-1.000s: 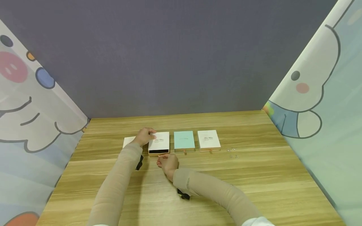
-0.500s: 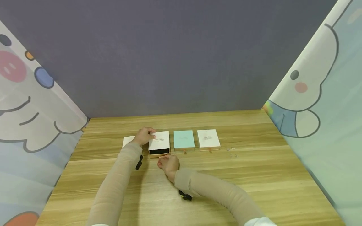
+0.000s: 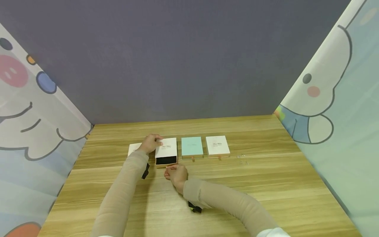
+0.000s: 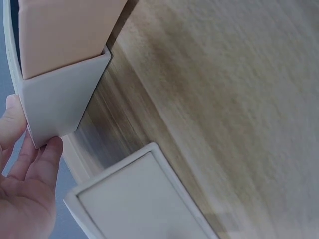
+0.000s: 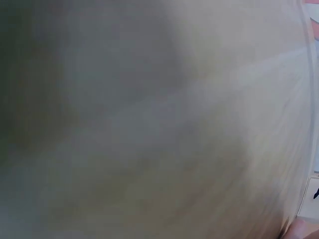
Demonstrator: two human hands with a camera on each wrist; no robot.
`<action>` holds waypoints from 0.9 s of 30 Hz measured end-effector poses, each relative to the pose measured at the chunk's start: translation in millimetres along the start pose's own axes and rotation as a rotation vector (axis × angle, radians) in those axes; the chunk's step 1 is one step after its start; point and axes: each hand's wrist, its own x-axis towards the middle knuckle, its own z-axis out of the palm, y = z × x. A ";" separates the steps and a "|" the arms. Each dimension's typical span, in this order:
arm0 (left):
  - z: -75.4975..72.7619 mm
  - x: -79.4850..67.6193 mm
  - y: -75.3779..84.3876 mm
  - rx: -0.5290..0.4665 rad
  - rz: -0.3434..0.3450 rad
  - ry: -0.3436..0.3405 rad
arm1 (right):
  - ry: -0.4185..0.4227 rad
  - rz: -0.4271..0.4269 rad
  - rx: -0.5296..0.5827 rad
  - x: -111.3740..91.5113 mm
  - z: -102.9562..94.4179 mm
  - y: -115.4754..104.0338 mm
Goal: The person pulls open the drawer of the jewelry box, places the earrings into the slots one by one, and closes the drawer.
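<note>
In the head view a white drawer box (image 3: 167,147) with printed lettering lies on the table. Its drawer (image 3: 165,160) is partly out at the front, and the inside looks black. My left hand (image 3: 150,143) holds the white sleeve from its left and far side; in the left wrist view the thumb and fingers grip the sleeve's end (image 4: 62,97), with the peach-coloured drawer side (image 4: 65,37) sticking out of it. My right hand (image 3: 176,174) pinches at the drawer's front edge, where its fingertips hide the pull tab. The right wrist view is mostly blurred.
A second white box (image 3: 134,148) lies at the left, half hidden by the left arm. To the right are a turquoise box (image 3: 192,146) and another white box (image 3: 217,145), both with small tabs. Several tiny shiny pieces (image 3: 242,155) lie farther right on the wooden table (image 3: 266,191).
The drawer has slid farther out towards me, baring more of its black inside. My right hand has moved slightly nearer with it, while my left hand has stayed on the sleeve.
</note>
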 end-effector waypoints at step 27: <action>0.6 0.2 -1.5 -0.012 -0.004 -0.015 | -0.065 0.008 0.026 -22.8 -9.5 10.4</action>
